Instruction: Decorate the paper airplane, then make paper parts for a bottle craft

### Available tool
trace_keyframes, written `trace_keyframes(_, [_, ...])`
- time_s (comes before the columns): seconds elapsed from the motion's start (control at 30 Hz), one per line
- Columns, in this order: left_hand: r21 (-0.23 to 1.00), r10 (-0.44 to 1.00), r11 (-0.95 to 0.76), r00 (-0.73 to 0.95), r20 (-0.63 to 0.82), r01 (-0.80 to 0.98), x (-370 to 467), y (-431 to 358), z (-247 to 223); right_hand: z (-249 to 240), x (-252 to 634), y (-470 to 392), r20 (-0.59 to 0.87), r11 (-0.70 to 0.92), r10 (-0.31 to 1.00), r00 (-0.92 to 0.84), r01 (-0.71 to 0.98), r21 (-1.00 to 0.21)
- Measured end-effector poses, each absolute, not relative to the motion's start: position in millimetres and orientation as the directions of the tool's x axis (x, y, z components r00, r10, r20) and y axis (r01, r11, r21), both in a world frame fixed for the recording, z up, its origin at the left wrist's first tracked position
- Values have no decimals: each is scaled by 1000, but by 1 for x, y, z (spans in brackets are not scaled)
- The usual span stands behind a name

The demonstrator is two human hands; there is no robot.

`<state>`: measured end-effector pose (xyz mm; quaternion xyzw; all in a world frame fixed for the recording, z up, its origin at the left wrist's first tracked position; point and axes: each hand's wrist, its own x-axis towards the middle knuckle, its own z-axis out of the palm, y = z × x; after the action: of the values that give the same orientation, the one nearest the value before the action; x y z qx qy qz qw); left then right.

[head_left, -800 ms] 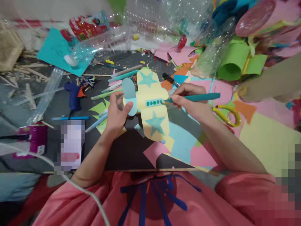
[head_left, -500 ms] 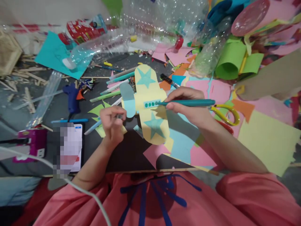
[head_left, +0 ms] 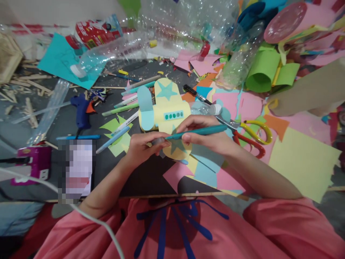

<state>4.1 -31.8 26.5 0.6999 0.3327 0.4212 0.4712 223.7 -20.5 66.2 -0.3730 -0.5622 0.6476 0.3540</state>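
Observation:
In my right hand (head_left: 203,135) is a teal marker (head_left: 207,131), gripped in my fingers with its tip pointing left. My left hand (head_left: 145,145) pinches a small greyish cap (head_left: 158,141) right at the marker's tip. Just behind both hands lies a yellow paper airplane (head_left: 159,109) with teal stars on its wings and a light blue tail (head_left: 145,104). A light blue strip (head_left: 174,115) on its body carries a row of teal dots. From its right end a clear bottle neck with a white cap (head_left: 216,109) sticks out. My right hand partly covers the nearer wing.
Scissors (head_left: 258,133) with yellow and red handles lie right of my right hand. Several markers (head_left: 121,108) lie left of the airplane. A blue glue gun (head_left: 81,109) and a phone (head_left: 81,167) are further left. Plastic bottles (head_left: 113,50) and paper scraps crowd the back.
My right hand has lifted the marker off the dotted strip and moved nearer to me. My left hand has moved right, bringing the cap to the marker's tip. The bottle neck is now uncovered.

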Motion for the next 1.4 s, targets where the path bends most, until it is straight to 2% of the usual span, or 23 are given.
trace_keyframes(0.17, [843,769,-518,510,385,145,4,-30,25,62,217,-27,-121,-144,851,-511,-6,-989])
trace_keyframes(0.3, [745,693,-643,548,469,177,8,-34,27,58,208,-37,-113,-188,858,-500,-103,-977])
trace_keyframes(0.47, [771,770,-605,391,503,200,13,-47,31,49,194,-54,-217,-374,848,-483,-256,-891])
trace_keyframes(0.67, [692,766,-641,322,556,332,16,-55,32,31,187,-65,-223,-414,850,-478,-341,-844])
trace_keyframes(0.77, [657,728,-683,364,581,318,16,-51,35,30,187,-63,-151,-345,857,-493,-329,-879])
trace_keyframes(0.83, [595,687,-727,355,634,344,11,-44,37,32,189,-59,-69,-229,871,-486,-278,-933])
trace_keyframes(0.9, [518,641,-728,177,747,449,0,-31,38,33,194,-55,40,-60,901,-432,-216,-974])
trace_keyframes(0.93, [509,581,-700,-16,814,501,-8,-24,39,33,198,-52,99,34,921,-376,-176,-984])
trace_keyframes(0.97, [553,552,-665,-168,817,503,-18,-15,38,32,203,-48,163,130,941,-295,-127,-983])
trace_keyframes(1.03, [628,538,-629,-326,777,458,-38,4,37,30,216,-37,287,291,954,-84,40,-956])
trace_keyframes(1.1, [707,636,-482,-348,689,518,-59,18,34,29,230,-24,433,403,896,97,229,-886])
trace_keyframes(1.13, [725,695,-394,-332,637,566,-67,23,33,29,237,-17,482,430,871,92,330,-840])
trace_keyframes(1.17, [727,780,-297,-282,559,619,-74,26,31,30,243,-11,539,467,841,54,431,-772])
trace_keyframes(1.2, [713,829,-228,-252,499,663,-78,27,30,32,249,-5,530,465,847,-29,523,-714])
trace_keyframes(1.27, [686,918,-114,-187,349,719,-82,27,28,37,257,1,441,469,870,-218,638,-610])
trace_keyframes(1.33, [666,967,-51,-129,218,744,-80,24,25,41,262,3,323,490,872,-368,683,-542])
trace_keyframes(1.4, [622,985,-42,-74,159,782,-76,23,24,43,264,2,249,510,859,-447,702,-498])
